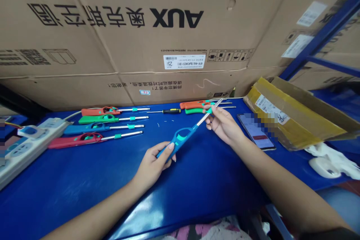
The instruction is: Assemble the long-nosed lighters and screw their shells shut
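A blue long-necked gas lighter [182,137] is held above the table, tilted with its metal tip up and to the right. My left hand [157,159] is wrapped round its handle. The fingers of my right hand [222,123] pinch the metal neck at a small green slider near the tip. Behind it lie orange and green lighters [194,111], partly hidden by the held one and my right hand. To the left lie several more in a row: an orange lighter [98,111], a green lighter [97,119], a blue lighter [81,128] and a red lighter [73,141].
A black-and-yellow screwdriver [171,111] lies at the back of the blue table [112,180]. A white power strip [33,146] stands at left. At right are a phone [255,131], an open taped cardboard box [295,112] and a white device [324,167]. Large cartons [135,41] wall off the back.
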{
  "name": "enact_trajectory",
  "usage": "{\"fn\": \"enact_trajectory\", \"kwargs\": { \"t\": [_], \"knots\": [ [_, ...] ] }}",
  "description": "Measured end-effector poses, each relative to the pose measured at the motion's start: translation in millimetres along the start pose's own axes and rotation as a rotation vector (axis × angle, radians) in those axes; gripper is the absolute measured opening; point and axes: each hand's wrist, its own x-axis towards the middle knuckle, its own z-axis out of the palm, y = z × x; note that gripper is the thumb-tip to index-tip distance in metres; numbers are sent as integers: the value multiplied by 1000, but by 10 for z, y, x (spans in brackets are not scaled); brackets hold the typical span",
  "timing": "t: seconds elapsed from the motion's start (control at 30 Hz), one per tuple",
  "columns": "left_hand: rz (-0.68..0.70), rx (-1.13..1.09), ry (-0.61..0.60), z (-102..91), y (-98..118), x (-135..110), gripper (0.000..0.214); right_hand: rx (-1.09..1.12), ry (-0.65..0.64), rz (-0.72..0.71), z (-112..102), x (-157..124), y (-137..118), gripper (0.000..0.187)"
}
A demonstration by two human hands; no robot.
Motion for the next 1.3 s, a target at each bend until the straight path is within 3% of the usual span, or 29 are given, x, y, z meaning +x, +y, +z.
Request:
{"fn": "enact_trajectory", "kwargs": {
  "t": [0.27,0.4,0.77,0.9,1.03,1.1,1.2,1.3],
  "knots": [
    [33,24,45,31,-46,-7,50,32,-43,125,261,-157,270,31],
    [23,69,87,57,-118,-21,51,66,-68,116,389,-252,402,29],
    [66,188,128,91,-160,-78,51,120,-40,78,435,-334,507,26],
    [120,346,146,60,-106,-23,47,54,-24,94,425,-291,442,32],
    [441,801,134,6,216,264,50,-65,104,63,335,-207,385,40],
    [531,895,139,-1,420,529,48,-126,131,29,274,-173,411,41],
    [636,1028,95,38,628,1021,39,-240,30,1,218,-161,498,49],
    [684,1184,15,142,670,1478,38,-430,-152,-58,219,-206,560,51]
  ]
}}
